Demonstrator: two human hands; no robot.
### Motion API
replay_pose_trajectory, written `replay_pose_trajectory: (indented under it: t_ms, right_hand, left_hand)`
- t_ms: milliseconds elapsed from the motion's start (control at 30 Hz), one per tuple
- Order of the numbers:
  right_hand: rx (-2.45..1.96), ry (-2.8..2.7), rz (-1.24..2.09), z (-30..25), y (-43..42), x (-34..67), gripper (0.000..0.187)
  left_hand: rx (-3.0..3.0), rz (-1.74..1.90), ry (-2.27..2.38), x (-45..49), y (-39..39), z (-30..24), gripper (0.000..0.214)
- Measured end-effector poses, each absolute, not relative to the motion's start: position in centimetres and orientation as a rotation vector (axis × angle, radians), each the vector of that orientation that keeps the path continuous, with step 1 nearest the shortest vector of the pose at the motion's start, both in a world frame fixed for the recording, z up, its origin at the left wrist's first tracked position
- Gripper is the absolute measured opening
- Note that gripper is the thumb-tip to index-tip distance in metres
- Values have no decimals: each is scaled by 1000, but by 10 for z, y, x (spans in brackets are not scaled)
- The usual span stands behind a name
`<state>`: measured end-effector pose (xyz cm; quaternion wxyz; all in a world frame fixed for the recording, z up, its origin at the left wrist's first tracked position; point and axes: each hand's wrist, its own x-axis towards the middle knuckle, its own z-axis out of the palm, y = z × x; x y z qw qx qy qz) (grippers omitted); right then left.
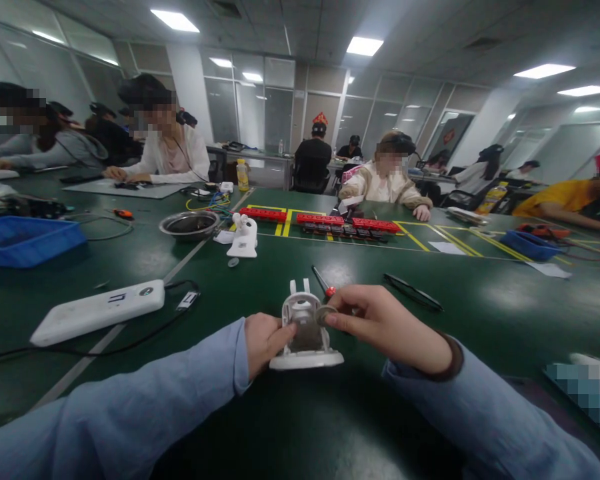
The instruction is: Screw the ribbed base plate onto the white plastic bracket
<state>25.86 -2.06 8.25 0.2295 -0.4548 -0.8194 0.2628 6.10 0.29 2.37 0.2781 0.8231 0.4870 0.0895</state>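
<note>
The white bracket (306, 333) stands on its base near the middle of the desk's (480, 300) near edge. The left hand (263, 340) grips its side, fingers closed, seemingly to steady it. The right hand (380, 327) pinches a grey disc (325, 315) against its upper side. A red-handled screwdriver (324, 283) lies just behind.

- One camera, worn on the person's head, looks forward and slightly down across the green table (480, 313).
- It sits closest to the left hand (263, 340), right hand (385, 327), white stand (305, 337) and grey disc (325, 315), at near centre.
- Co-workers (387, 188) appear small along the far side; the wide lens takes in the ceiling (305, 27).
</note>
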Motion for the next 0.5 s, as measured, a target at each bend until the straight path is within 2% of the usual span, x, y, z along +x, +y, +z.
replay_pose_trajectory:
  t_ms: [100,267,500]
  right_hand:
    - [-1302,-2323,701,76,-16,254,10]
    - [-1348,-2480,351,71,-18,244,9]
    - [-1399,-2489,116,64,-24,234,4]
  left_hand:
    - [2154,290,1318,62,2,26,47]
    - [2181,206,1348,65,4,31,47]
    - [2387,40,1479,69,4,44,41]
